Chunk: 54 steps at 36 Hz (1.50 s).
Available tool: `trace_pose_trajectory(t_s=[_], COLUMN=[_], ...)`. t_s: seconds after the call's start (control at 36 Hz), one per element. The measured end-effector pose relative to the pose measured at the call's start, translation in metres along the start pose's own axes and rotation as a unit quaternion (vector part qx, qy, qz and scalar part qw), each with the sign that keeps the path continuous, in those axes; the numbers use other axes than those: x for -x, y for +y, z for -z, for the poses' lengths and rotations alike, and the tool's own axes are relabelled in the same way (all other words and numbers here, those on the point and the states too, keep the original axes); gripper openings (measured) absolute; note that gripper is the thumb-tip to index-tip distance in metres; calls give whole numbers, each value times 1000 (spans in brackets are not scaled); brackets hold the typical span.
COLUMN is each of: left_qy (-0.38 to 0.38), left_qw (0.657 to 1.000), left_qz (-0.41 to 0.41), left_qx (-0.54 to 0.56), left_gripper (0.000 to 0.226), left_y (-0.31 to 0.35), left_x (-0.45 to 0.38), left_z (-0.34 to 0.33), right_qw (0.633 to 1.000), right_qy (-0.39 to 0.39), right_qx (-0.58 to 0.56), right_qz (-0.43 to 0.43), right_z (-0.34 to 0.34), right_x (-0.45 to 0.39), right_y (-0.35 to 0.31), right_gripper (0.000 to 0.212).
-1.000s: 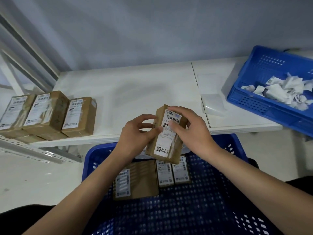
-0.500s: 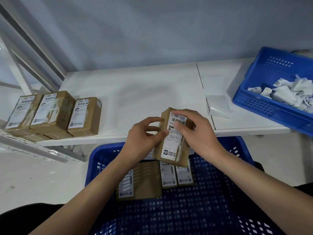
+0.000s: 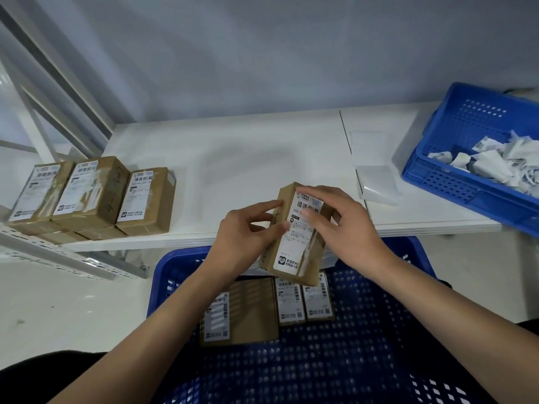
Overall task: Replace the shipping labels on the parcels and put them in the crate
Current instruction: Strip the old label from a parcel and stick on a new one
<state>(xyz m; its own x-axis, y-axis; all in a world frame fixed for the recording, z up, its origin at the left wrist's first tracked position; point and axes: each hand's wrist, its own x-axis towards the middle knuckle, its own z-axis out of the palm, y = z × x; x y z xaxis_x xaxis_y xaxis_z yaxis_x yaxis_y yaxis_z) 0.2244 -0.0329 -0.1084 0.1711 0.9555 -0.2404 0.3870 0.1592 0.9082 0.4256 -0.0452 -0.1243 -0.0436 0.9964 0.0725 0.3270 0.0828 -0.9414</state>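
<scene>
Head view: both hands hold one brown cardboard parcel (image 3: pixel 294 237) upright-tilted above the near edge of the white bench (image 3: pixel 233 158), over the big blue perforated plastic crate (image 3: pixel 364 330). Left hand (image 3: pixel 248 231) grips the parcel's left side, thumb on the white shipping label (image 3: pixel 300 231). Right hand (image 3: pixel 347 225) curls over the top right corner, fingertips pressing the label. In the crate: one flat brown parcel with label (image 3: pixel 239 313) and two small labelled parcels (image 3: pixel 303 298) side by side. Three taped brown parcels (image 3: pixel 93 193) sit in a row at bench left. Clear plastic sleeves (image 3: pixel 376 182) lie on bench right, near a second blue crate with crumpled white label scraps (image 3: pixel 495 158).
</scene>
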Motion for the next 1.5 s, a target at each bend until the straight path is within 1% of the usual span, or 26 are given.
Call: trace_pose_trajectory(t_s=[0.22, 0.53, 0.64, 0.81, 0.92, 1.0, 1.08, 1.14, 1.19, 1.31, 1.5], left_qy=[-13, -23, -23, -20, -20, -17, -9, -6, -6, -15, -31], left_qw=[1000, 999, 999, 998, 998, 998, 997, 997, 996, 997, 998], left_qz=[-6, -9, -3, -4, -10, -6, 12, 23, 24, 13, -9], left_qx=[24, 43, 44, 52, 55, 57, 72, 77, 85, 78, 57], left_gripper=[38, 33, 35, 37, 37, 41, 49, 58, 61, 68, 72], left_y=[6, 7, 8, 10, 9, 8, 7, 7, 7, 7, 4], left_x=[3, 6, 5, 3, 2, 1, 1, 1, 1, 2, 5], left_z=[4, 1, 0, 1, 1, 1, 0, -2, -4, -7, -12], right_qw=[995, 995, 995, 996, 997, 998, 998, 994, 989, 985, 986], right_qy=[-16, -11, -13, -8, 7, 22, 59, 95, 121, 130, 127], right_qx=[96, 96, 96, 89, 76, 57, 8, -24, -48, -77, -68], right_qz=[34, 28, 26, 14, 4, 2, -27, -49, -65, -80, -86], right_z=[13, 9, 11, 11, 10, 8, 6, 4, 3, 2, 2], right_x=[-5, -4, -4, -4, -4, -4, -4, -5, -5, -5, -5], right_y=[-4, -2, -4, -3, -3, -2, -2, -1, 0, -1, 0], right_gripper=[33, 30, 30, 43, 45, 45, 41, 36, 27, 18, 16])
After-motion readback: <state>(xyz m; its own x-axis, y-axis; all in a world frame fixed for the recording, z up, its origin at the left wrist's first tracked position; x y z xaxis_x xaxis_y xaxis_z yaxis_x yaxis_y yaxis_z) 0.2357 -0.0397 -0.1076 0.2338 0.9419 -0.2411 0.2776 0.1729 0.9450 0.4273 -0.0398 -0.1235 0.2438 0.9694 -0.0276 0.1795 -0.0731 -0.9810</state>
